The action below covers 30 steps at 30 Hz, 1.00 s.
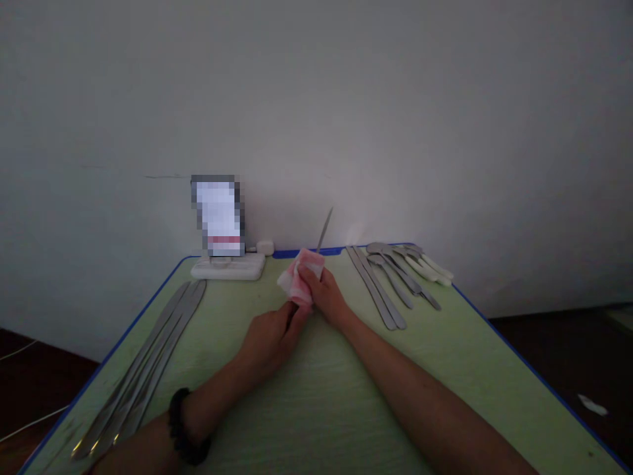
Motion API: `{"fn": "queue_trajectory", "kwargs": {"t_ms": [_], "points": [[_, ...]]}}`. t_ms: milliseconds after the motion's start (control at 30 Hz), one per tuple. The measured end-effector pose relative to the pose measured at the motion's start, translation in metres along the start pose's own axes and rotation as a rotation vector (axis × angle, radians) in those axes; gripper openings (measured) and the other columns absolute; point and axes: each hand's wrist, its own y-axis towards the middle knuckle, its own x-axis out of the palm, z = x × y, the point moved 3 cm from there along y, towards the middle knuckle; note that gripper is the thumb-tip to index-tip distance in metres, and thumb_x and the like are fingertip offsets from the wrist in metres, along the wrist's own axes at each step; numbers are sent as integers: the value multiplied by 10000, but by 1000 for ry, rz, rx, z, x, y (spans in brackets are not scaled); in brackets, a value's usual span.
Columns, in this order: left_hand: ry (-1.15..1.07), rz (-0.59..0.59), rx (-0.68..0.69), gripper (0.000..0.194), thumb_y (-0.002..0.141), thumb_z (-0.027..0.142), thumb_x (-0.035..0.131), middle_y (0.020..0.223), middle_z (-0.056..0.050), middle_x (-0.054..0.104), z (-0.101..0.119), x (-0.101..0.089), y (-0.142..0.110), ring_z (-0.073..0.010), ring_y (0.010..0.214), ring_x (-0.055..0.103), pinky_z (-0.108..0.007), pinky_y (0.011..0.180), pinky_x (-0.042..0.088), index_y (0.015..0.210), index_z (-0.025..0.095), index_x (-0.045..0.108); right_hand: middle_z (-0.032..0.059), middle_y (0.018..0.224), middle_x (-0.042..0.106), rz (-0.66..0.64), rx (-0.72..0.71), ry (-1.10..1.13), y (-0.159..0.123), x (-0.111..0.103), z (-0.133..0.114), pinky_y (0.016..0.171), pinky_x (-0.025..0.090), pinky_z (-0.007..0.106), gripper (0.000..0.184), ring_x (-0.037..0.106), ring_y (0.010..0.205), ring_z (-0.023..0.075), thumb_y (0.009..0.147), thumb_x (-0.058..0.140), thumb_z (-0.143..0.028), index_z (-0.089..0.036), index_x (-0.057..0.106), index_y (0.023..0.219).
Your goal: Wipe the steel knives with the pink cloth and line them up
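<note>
Fingers of the right hand (327, 297) grasp a pink-and-white cloth (297, 287) wrapped around a table knife (325, 229), its narrow blade pointing to one o'clock, raised above the bench (297, 415). Those of the left hand (270, 336), at the cloth's seven o'clock, are clenched on what looks like the knife's near end, mostly hidden. A black band (185, 425) circles the left wrist. From the cloth, three metal knives (148, 361) lie side by side at eight o'clock; a pixelated phone (220, 214) stands in a white holder (235, 267) at ten, a white adapter (266, 248) just beside it. At three o'clock lie two slim metal knives (380, 289), then spoons (376, 248) and, farther out, white-handled utensils (421, 268)
</note>
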Motion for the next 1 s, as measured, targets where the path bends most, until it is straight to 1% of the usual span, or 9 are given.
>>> {"fn": "queue_trajectory", "kwargs": {"t_ms": [267, 400, 533, 733, 1000], "points": [[-11, -15, -29, 401, 948, 352, 211, 730, -50, 679, 1, 1, 1, -190, 655, 637, -259, 594, 379, 945, 169, 568, 10, 658, 576, 16, -6, 5, 0, 0, 2, 555, 392, 224, 245, 469, 596, 118, 711, 590, -400, -156, 593, 710], [-19, -22, -37, 395, 953, 343, 199, 738, -47, 678, 1, 0, 1, -184, 629, 630, -258, 587, 382, 991, 165, 549, -6, 625, 550, 34, 2, 21, 1, -1, 1, 555, 383, 225, 203, 446, 577, 112, 697, 588, -363, -161, 576, 683], [-18, -27, -45, 367, 952, 325, 222, 717, -34, 671, -1, 1, 2, -183, 627, 627, -257, 597, 382, 968, 171, 555, -20, 597, 532, 28, 0, 24, 2, -2, 1, 565, 376, 231, 170, 431, 565, 113, 669, 591, -333, -165, 566, 663], [-70, -9, -30, 335, 945, 330, 267, 691, -21, 653, -3, 1, 2, -178, 623, 611, -250, 584, 371, 915, 173, 562, -20, 609, 531, 38, 20, 48, 1, -1, 3, 571, 373, 233, 188, 445, 580, 118, 690, 565, -355, -171, 554, 656], [-60, -25, -26, 316, 945, 329, 276, 657, 2, 639, -2, 1, 1, -165, 618, 613, -239, 583, 362, 902, 190, 557, -13, 612, 535, 65, 5, 29, 2, -2, 4, 583, 375, 238, 264, 443, 591, 124, 727, 532, -425, -175, 557, 648]]}}
